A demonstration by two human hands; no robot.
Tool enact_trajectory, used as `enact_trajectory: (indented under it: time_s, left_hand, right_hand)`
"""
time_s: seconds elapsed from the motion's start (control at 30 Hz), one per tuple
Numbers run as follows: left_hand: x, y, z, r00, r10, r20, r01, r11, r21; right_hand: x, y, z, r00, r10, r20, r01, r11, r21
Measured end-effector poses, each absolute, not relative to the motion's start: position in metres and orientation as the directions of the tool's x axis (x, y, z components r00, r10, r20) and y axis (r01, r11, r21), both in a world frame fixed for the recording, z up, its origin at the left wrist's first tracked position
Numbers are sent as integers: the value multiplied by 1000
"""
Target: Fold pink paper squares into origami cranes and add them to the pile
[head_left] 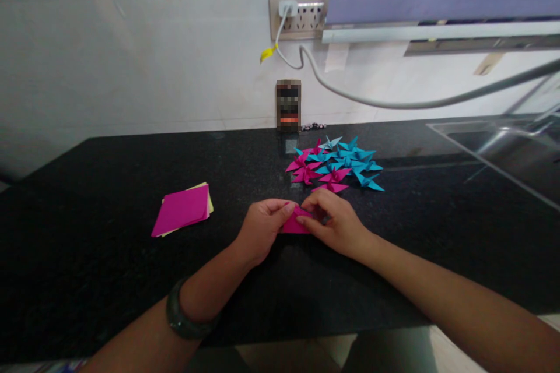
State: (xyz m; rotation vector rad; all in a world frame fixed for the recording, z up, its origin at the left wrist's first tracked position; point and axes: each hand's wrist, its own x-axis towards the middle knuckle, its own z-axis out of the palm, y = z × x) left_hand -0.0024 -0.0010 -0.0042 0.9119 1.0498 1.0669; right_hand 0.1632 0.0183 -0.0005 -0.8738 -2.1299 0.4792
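Lying between your two hands, about midway from the counter's [109, 280] front edge to its back edge: one magenta paper [294, 225], folded. Left hand [262, 227]: closed on the paper's left side, thumb on top. Right hand [336, 218]: curled, thumb and forefinger drawn into a pinch at the paper's right part. Risk, as judged: a skewed crease, should your left hold slip under the right thumb's pressure. Nearest magenta crane [331, 187]: just beyond your right knuckles; a careless lift could crush or topple it. Remaining cranes [347, 162], magenta and blue: clustered toward the back edge. Paper stack [181, 210], magenta uppermost: toward the left edge. Sink [490, 165]: at the right end.
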Motion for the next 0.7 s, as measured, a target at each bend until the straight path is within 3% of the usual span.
enact_trajectory:
  time_s: [0.13,0.5,0.6,0.7]
  left_hand:
    - [-2,-1,-1,79,987,-141,-171,153,973]
    - [-1,-5,6,-19,999,-30,18,30,999]
    - [-4,-3,6,-21,998,-68,-37,67,997]
    - [-5,-1,4,32,986,-161,-200,165,966]
  right_hand:
    - [161,18,-2,-461,794,397,501,601,-622]
    - [157,15,0,-503,798,332,374,547,-749]
    - [157,14,1,-502,823,265,343,471,-813]
    - [158,15,0,-462,876,138,290,296,-910]
